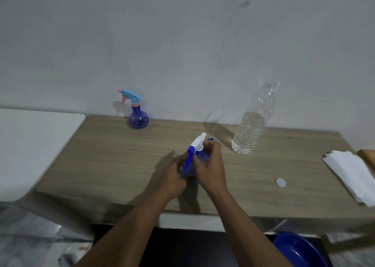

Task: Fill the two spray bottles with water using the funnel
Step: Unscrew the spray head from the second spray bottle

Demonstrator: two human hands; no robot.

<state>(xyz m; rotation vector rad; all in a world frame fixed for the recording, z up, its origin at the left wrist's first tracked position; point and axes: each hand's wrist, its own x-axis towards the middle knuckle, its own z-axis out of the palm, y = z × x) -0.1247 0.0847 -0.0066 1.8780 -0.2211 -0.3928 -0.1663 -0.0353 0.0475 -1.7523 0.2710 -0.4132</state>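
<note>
Surface: wood-grain surface (121, 165), pale brown with long streaks, seen from my head looking down; it stands against a grey wall (182, 43) marked by a few dark scuffs.
Left end: white board (30, 145) with a rounded corner; I cannot tell what it is.
Under the front edge: blue basin (298, 250), glossy, cut off by the frame's bottom.
Left grip: my left hand (174, 182) is curled round the lower body of the near spray bottle (195, 159), hiding most of it.
Right grip: my right hand (211, 169) is wrapped round the same bottle's neck, just under its white head and blue trigger.
Near spray bottle: translucent blue plastic, mid-surface toward the front; I cannot tell whether it rests on the wood or is lifted.
Far spray bottle (138, 119): round blue body, light-blue head, pink nozzle, upright at the back by the wall, well apart from my hands.
Water bottle (250, 128): clear ribbed plastic, uncapped, partly full, standing right of my hands.
Cap (280, 183): small white disc lying front right.
Napkins (353, 175): white paper stack, cut off at the right edge.
Hard to make out: small blue piece (211, 139) just behind my right fingers.
</note>
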